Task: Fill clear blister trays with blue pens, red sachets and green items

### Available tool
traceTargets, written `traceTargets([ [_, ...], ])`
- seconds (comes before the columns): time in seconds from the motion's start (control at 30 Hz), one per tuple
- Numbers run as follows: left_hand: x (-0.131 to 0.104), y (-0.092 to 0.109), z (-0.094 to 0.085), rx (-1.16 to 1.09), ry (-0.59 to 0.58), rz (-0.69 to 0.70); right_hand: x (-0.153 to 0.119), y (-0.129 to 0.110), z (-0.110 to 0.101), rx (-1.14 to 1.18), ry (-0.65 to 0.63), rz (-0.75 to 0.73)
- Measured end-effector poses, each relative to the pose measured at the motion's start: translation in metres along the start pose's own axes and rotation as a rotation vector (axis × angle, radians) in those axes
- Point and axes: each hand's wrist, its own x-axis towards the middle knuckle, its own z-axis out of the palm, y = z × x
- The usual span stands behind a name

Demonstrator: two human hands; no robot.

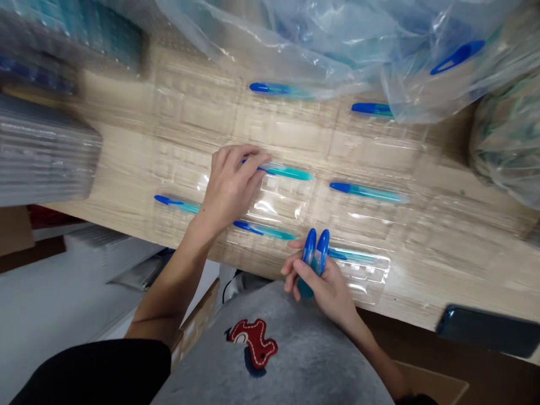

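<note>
My left hand (230,188) reaches over a clear plastic blister tray (270,209), its fingers closed round the dark blue end of a pen (293,173) that lies in the tray. The pen's teal body points right. In my right hand (329,287), near the table's front edge, two blue-capped pens (309,245) are gripped side by side, caps up. Just beside that hand another pen (354,255) lies in a tray. More pens lie in the trays: one (265,230) below my left hand, one (175,203) left of my forearm, one (367,192) at right.
Clear trays cover much of the wooden table (422,287). A large plastic bag (337,45) sits at the back, near further pens (270,88). Stacked clear trays (46,152) stand at left. A dark phone (489,329) lies at the front right, and a plastic-wrapped bundle (510,135) behind it.
</note>
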Motion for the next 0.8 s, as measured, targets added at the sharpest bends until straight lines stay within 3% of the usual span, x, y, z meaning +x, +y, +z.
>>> traceTargets([
  [0.2, -0.006, 0.007, -0.009, -0.03, 0.103, 0.038, 0.003, -0.012, 0.005, 0.255, -0.024, -0.066],
  [0.3, -0.023, 0.034, -0.02, -0.213, 0.125, 0.018, 0.002, -0.02, 0.014, 0.313, -0.054, -0.115],
  [0.4, -0.044, 0.066, -0.034, -0.456, 0.0, -0.022, 0.001, -0.023, 0.02, 0.309, -0.037, -0.189],
  [0.5, -0.059, 0.088, -0.04, -0.664, -0.177, -0.064, -0.003, -0.018, 0.018, 0.173, -0.027, -0.235],
  [0.6, -0.064, 0.097, -0.038, -0.823, -0.26, -0.189, -0.009, -0.013, 0.014, -0.17, 0.029, -0.261],
  [0.7, -0.065, 0.092, -0.034, -0.943, -0.291, -0.313, -0.011, -0.012, 0.015, -0.439, 0.054, -0.302],
  [0.8, -0.068, 0.079, -0.033, -1.151, -0.307, -0.423, -0.011, -0.011, 0.019, -0.5, 0.039, -0.284],
])
